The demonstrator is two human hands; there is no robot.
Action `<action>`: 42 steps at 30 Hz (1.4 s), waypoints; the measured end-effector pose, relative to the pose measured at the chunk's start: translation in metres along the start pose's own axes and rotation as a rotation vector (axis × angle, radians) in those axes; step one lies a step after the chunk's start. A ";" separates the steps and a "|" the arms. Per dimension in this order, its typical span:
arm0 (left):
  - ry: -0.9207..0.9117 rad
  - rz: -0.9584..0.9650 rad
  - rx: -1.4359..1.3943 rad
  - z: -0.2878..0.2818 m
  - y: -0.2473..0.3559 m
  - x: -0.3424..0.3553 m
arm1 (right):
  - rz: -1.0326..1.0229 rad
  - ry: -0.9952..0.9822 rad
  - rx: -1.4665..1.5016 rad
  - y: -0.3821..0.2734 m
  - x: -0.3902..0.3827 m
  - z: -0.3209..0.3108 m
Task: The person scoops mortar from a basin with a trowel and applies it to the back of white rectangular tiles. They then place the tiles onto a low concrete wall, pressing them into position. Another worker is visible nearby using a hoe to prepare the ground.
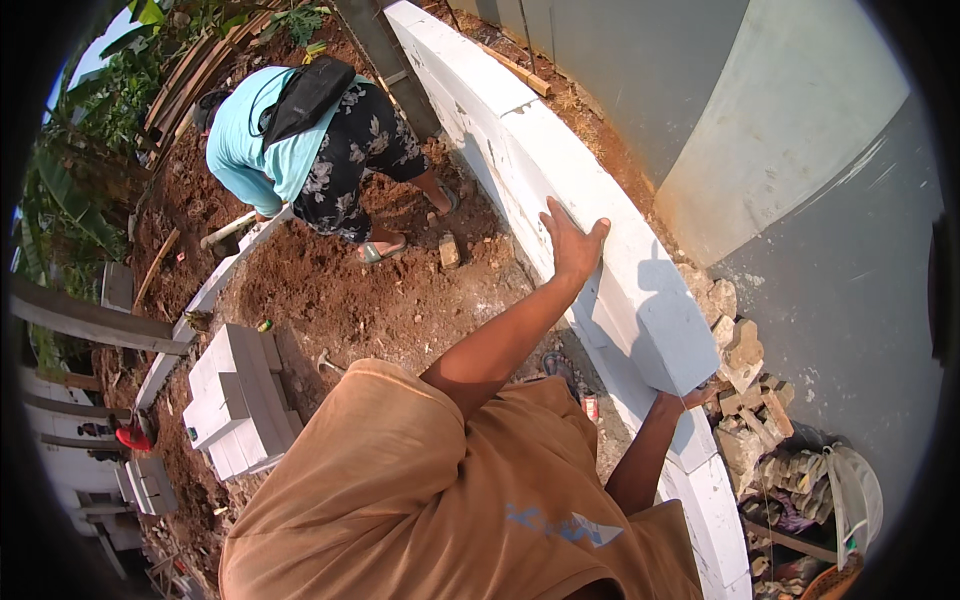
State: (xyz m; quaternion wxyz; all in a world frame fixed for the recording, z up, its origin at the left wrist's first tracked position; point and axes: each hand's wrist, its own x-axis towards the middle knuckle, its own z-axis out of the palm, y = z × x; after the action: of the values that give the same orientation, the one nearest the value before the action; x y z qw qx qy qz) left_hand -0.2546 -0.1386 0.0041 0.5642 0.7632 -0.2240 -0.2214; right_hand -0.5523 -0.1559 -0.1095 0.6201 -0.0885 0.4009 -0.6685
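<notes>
A long white block wall (562, 147) runs along my right side and curves in this view. On its upper course, my left hand (577, 245) rests with fingers spread against a white block (640, 270). At the near end of that block, my right hand (690, 395) curls against the lower edge. Its fingers are partly hidden there. The block's near end overhangs a lower course (690, 440) that continues toward me. My shadow falls across the block's side and end.
Ahead on the left, a person (290, 140) bends over a low white block row (225, 275). Stacked white blocks (240, 400) stand at left, with a hammer (328, 364) nearby. Broken stone (745, 350) lies between the wall and a grey wall (830, 290). Loose red soil (350, 290) covers the ground.
</notes>
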 end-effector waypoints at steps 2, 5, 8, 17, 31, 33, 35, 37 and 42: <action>-0.106 0.323 0.278 0.008 0.034 -0.038 | 0.015 0.162 -0.149 -0.011 -0.010 -0.029; -0.470 0.765 0.724 0.025 0.068 -0.068 | 0.313 0.122 -0.670 -0.019 -0.071 -0.076; -0.638 0.915 0.737 0.053 0.062 -0.074 | 0.235 -0.602 -0.776 -0.070 -0.139 -0.036; -0.847 0.932 0.761 0.071 0.055 -0.064 | -0.421 -0.793 -0.260 -0.137 -0.074 0.102; -0.621 1.106 0.610 0.080 0.014 -0.075 | -0.354 -0.625 -0.826 -0.078 -0.064 0.090; -0.623 1.090 0.620 0.072 0.007 -0.077 | -0.286 -0.548 -0.876 -0.078 -0.070 0.105; -0.636 1.080 0.612 0.074 0.010 -0.074 | -0.250 -0.681 -0.665 -0.102 -0.069 0.123; -0.687 1.049 0.617 0.072 0.010 -0.075 | -0.179 -0.970 -0.162 -0.131 -0.063 0.129; -0.775 1.024 0.692 0.070 0.024 -0.079 | -0.245 -0.824 -0.819 -0.065 -0.076 0.098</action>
State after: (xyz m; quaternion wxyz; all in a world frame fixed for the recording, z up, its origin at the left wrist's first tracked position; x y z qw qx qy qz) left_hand -0.3612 -0.1516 0.0150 0.2036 0.5643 -0.7938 -0.1006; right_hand -0.5251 -0.1348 0.0263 0.5582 -0.6185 0.3394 -0.4367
